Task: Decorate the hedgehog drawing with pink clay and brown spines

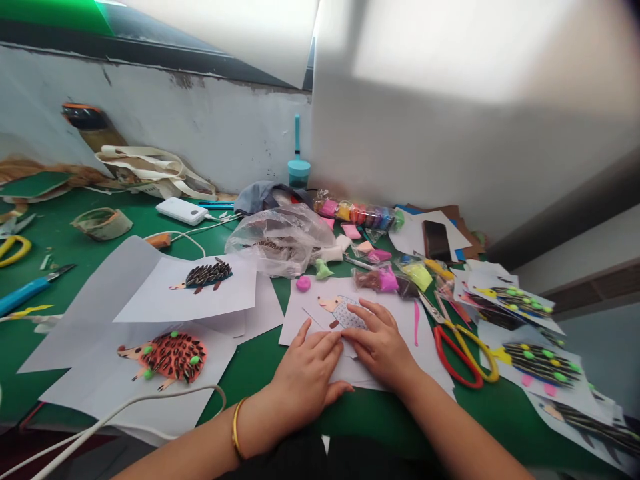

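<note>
A white sheet (400,333) lies on the green table, bearing a hedgehog figure (342,309) with a light blue patterned body and a peach face. My left hand (311,367) rests palm down at the sheet's lower left, its fingers extended and holding nothing. Beside it, my right hand (377,340) lies over the sheet and partly covers the hedgehog, fingers spread. The fingertips of both hands meet near the figure's lower edge. A pink clay lump (303,283) and a green one (323,269) sit at the sheet's top edge. A thin pink strip (417,324) lies to the right.
Red-handled scissors (457,357) and a yellow-handled pair lie right of the sheet. Finished hedgehog sheets (543,363) overlap at far right; others (163,357) lie left. Clay packets (385,277), a plastic bag (280,240), a phone (437,241) and a white power bank (181,211) are behind.
</note>
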Available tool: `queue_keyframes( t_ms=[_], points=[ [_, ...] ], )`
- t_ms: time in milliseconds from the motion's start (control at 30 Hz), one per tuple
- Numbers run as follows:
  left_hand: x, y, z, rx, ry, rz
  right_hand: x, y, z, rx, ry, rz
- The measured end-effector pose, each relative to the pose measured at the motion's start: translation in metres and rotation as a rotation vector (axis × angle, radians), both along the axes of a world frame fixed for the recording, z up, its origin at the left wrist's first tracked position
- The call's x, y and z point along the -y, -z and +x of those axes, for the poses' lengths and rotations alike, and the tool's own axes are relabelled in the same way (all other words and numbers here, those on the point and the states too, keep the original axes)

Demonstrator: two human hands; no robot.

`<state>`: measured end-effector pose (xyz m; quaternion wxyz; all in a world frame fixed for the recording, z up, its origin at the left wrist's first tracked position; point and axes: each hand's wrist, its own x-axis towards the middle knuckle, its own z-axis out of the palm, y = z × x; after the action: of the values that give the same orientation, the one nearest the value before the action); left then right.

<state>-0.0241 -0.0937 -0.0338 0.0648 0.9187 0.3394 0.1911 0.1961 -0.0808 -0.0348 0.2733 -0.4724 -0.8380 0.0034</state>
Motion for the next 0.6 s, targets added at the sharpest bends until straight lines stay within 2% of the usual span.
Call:
queue_keyframes(
  t_ms=[333,600],
  points=[
    [-0.001,0.001,0.000,-0.030,0.019,-0.016,0.001,-0.002,0.000,-0.014,-0.013,-0.029],
    [-0.001,0.001,-0.001,-0.016,0.023,-0.022,0.013,-0.004,0.007,-0.005,0.048,-0.005]
  ],
)
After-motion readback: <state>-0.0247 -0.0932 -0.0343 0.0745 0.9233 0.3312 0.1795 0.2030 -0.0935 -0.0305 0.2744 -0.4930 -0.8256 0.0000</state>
